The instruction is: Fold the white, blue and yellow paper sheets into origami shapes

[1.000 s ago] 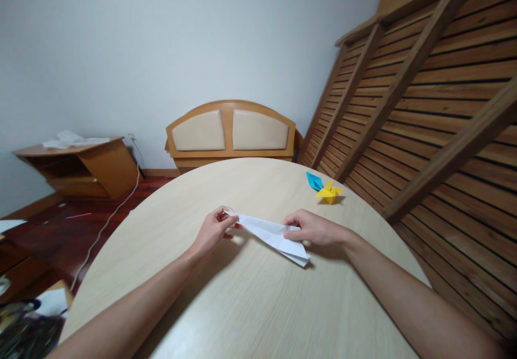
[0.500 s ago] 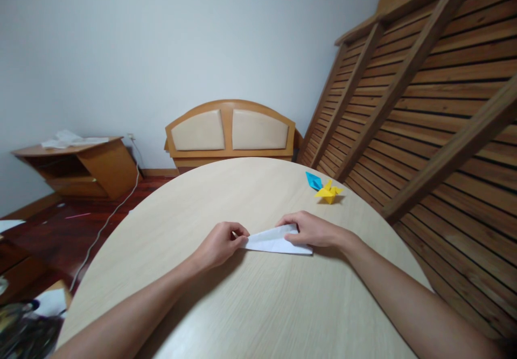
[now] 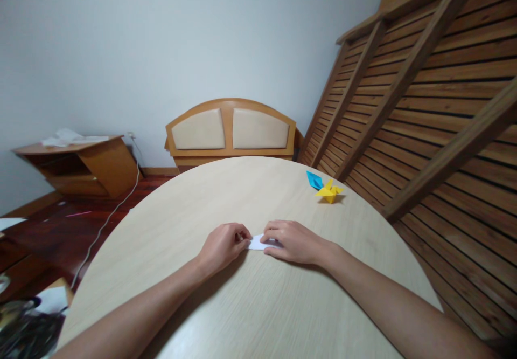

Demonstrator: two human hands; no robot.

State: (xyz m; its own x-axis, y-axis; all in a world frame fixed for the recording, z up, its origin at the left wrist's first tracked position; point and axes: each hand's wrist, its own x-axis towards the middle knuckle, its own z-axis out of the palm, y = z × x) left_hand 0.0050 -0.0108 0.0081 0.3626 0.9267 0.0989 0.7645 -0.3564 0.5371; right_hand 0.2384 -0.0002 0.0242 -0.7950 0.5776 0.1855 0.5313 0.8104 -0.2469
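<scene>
Both hands, left hand (image 3: 221, 246) and right hand (image 3: 291, 242), press white paper (image 3: 257, 242) onto table (image 3: 250, 305).

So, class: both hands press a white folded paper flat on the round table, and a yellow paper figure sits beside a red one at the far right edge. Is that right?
Not quite. The head view shows the piece beside the yellow paper figure is blue, not red. The rest holds: the left hand and right hand press the white folded paper flat on the round table.
</scene>
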